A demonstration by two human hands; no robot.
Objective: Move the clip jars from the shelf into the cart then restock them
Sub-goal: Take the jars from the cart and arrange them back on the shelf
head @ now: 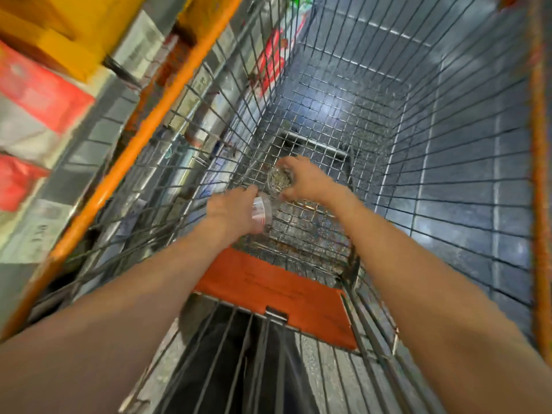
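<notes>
At the far left we see the shelf (38,121), blurred, stocked with yellow, red and white packages, its orange beam (140,135) running diagonally just beside the cart's wire side. Next comes our left hand (231,212), reaching down inside the cart (448,162); its fingers are curled around a clear clip jar (263,209) with a red and white label, held tilted on its side low over the wire floor. Just to the right and a little farther from us, our right hand (304,182) grips a second clip jar (280,178) from the side, fingers and thumb wrapped around its rim, so that we look down at the grey clips filling it. The two jars sit close together; whether either touches the cart floor we cannot tell. Nearer to us lies the folded orange seat flap (283,291), and the grey tiled floor (466,222) shows through the mesh on the right.
</notes>
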